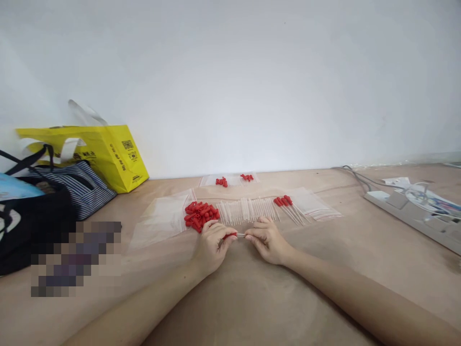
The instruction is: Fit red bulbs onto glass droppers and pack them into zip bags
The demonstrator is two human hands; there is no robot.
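Between left hand point(213, 245) and right hand point(269, 244), a red cap point(231, 235) and pale tube point(241, 235) are pinched respectively, seemingly for steady alignment — spare caps point(201, 215) heaped just beyond the left, probably for reach.

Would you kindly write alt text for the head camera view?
A person's left hand holds a red cap and the right hand a thin pale tube that reaches it, above a brown table. Beyond lie a pile of red caps, a row of pale tubes and several red-capped tubes; a yellow bag stands at left.
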